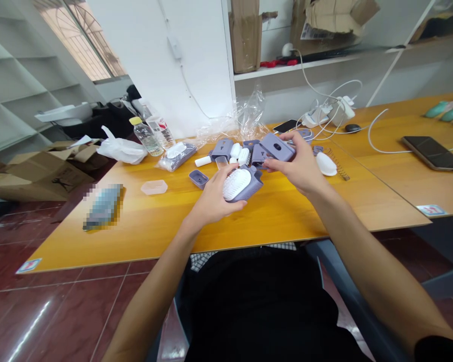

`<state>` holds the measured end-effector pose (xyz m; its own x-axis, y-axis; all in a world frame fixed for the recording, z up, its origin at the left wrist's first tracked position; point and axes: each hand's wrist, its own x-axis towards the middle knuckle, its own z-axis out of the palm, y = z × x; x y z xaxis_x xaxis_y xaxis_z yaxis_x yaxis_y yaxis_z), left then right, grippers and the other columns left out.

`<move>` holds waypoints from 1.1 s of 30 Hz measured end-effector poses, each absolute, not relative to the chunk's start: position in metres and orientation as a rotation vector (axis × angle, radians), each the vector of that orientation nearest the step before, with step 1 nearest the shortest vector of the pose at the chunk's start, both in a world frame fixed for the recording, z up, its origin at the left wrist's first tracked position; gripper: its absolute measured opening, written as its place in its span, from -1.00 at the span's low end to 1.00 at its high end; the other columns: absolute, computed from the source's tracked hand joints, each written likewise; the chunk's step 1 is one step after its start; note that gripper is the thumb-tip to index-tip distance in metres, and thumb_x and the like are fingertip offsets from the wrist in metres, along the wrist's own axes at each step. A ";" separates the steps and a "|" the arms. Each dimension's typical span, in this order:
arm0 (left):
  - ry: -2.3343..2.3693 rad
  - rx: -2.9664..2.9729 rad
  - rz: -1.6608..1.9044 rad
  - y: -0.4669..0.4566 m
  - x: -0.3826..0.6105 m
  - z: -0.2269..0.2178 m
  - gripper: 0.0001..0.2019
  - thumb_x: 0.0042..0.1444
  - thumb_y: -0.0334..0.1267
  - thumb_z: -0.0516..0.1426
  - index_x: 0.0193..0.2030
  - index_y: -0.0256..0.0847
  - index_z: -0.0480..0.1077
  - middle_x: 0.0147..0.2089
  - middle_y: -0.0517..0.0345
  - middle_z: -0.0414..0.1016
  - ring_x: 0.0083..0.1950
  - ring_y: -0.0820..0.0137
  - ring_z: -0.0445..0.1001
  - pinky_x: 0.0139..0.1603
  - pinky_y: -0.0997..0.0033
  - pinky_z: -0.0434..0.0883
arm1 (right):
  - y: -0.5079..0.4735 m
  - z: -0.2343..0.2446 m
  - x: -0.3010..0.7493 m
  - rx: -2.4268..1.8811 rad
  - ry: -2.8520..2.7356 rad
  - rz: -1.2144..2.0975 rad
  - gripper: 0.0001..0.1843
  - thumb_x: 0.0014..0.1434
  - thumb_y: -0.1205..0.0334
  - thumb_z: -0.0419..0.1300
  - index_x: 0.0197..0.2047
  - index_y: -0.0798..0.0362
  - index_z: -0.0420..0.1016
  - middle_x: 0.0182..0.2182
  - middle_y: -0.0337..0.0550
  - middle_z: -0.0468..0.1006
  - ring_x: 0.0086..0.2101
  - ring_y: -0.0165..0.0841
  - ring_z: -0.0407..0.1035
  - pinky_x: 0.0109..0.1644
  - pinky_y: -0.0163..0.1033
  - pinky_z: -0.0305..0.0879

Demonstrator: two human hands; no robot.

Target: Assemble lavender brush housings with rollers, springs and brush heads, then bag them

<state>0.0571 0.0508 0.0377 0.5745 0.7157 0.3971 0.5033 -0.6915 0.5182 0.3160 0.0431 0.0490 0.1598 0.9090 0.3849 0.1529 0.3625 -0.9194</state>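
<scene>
My left hand (212, 197) is closed around a cleaning brush (237, 185) with a white bristle pad and a purple-grey body, held just above the table. In my right hand (301, 165), between thumb and fingers, is a purple-grey plastic housing part (276, 147) with a dark oval hole. Behind the hands lie a purple-grey housing (222, 149), several white plastic pieces (235, 150) and a white roller-like piece (203, 161). Left of the brush sits a small purple-grey cap (198, 178). Right of my right hand are a white oval piece (326, 164) and a spring (340, 166).
On the wooden table (166, 226), a clear tray (154, 187), a bagged part (177, 157), a bottle (148, 137) and a white bag (121, 148) stand left. A blurred-out item (103, 206) lies near the left edge. Cables (322, 110), a phone (287, 126) and a tablet (436, 152) are right.
</scene>
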 end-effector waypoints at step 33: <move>1.097 2.471 0.932 0.047 0.062 0.033 -0.21 0.06 -0.20 0.39 0.41 -0.05 0.23 0.41 -0.05 0.46 0.40 -0.04 0.46 0.43 -0.10 0.39 | 0.048 0.033 0.300 -1.199 -1.173 1.147 -0.60 0.07 0.10 0.43 -0.06 -0.13 0.42 -0.26 -0.24 0.63 -0.27 -0.24 0.58 -0.34 -0.19 0.49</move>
